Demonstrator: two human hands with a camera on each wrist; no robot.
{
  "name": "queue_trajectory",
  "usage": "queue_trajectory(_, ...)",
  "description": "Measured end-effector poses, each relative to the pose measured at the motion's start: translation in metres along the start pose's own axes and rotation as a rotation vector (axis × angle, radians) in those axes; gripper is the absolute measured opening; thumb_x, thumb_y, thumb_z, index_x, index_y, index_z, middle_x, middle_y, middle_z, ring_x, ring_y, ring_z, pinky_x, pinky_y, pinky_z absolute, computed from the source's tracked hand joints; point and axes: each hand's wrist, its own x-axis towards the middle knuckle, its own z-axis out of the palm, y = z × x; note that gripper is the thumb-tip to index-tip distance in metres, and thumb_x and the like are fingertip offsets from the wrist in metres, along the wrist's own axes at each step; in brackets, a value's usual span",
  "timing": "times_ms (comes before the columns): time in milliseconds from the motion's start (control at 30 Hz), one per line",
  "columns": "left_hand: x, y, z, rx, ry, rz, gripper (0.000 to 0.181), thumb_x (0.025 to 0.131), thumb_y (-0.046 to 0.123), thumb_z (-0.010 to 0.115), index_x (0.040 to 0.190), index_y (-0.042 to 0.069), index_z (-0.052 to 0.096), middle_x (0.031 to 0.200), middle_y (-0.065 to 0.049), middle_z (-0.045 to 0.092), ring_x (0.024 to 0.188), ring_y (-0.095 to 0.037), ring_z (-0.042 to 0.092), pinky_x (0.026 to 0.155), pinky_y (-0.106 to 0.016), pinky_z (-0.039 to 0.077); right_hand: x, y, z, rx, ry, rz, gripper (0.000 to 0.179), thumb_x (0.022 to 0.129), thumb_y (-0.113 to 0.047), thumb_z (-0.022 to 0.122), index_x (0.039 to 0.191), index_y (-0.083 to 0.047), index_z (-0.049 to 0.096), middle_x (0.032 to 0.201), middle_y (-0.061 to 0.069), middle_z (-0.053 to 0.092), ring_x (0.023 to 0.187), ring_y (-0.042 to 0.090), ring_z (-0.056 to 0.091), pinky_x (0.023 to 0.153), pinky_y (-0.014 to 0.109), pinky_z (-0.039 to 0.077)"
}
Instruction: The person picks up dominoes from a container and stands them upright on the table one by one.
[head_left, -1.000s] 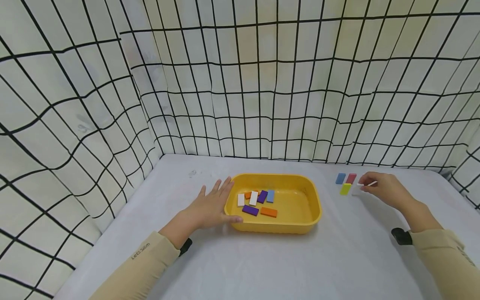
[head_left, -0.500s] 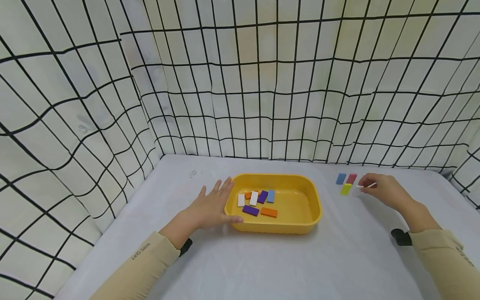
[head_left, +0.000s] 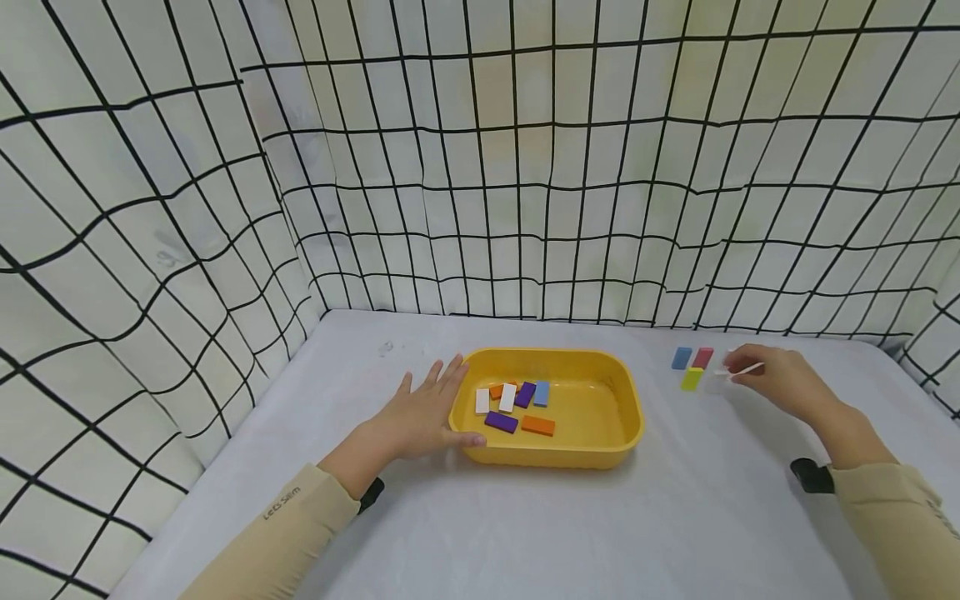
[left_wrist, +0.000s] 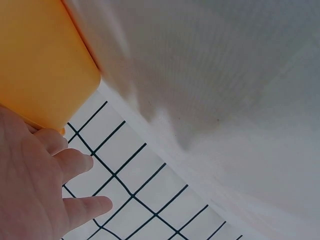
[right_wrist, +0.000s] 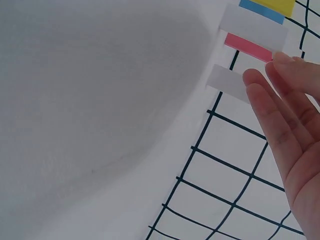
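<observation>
Where coloured tiles [head_left: 692, 379] sit, the right grip [head_left: 780, 379] pinches a white tile [right_wrist: 225, 82] (left grip [head_left: 423, 421] spread against the tray [head_left: 562, 457]).

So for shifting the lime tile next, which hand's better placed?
Right, likely: the right hand is near the lime tile; the left hand is farther off, at the left end of the yellow tray.

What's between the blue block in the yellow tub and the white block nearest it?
A purple block lies slantwise between them; the head view shows it.
</observation>
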Motion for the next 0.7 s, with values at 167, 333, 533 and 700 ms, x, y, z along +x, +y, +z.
queue_trajectory(167,0.000,0.001,-0.001,0.010,-0.003,-0.005,0.117,0.086,0.075,0.061,0.166,0.008,0.008,0.172,-0.008,0.001,0.157,-0.035,0.002,0.119,-0.067,0.000,-0.006,-0.003,-0.007,-0.020,0.040,0.013,0.028,0.099,-0.005,0.064,0.125,0.005,0.062,0.119,0.029,0.065,0.107,0.050,0.062,0.087,0.062,0.053)
queue_trajectory(333,0.000,0.002,-0.001,0.008,-0.006,-0.005,0.117,0.086,0.075,0.061,0.166,0.008,0.007,0.172,-0.007,0.001,0.157,-0.035,0.002,0.119,-0.067,0.000,-0.012,-0.010,-0.013,-0.027,0.098,0.011,0.027,0.100,-0.005,0.063,0.125,0.005,0.062,0.119,0.030,0.065,0.109,0.051,0.061,0.086,0.064,0.053)
queue_trajectory(533,-0.001,0.002,-0.002,0.003,-0.005,-0.002,0.117,0.087,0.074,0.062,0.166,0.008,0.007,0.172,-0.007,0.000,0.157,-0.035,0.002,0.119,-0.067,0.001,-0.016,-0.024,-0.019,-0.005,0.164,-0.042,0.024,0.100,-0.006,0.064,0.123,0.003,0.064,0.118,0.029,0.067,0.108,0.051,0.062,0.086,0.065,0.053)
queue_trajectory(700,-0.002,0.002,-0.002,0.000,-0.005,-0.003,0.117,0.087,0.074,0.062,0.166,0.008,0.007,0.172,-0.008,0.001,0.157,-0.035,0.002,0.119,-0.067,0.000,-0.019,-0.045,-0.021,0.035,0.184,-0.067,0.024,0.101,-0.010,0.065,0.123,0.000,0.066,0.119,0.026,0.067,0.107,0.048,0.064,0.087,0.064,0.054)
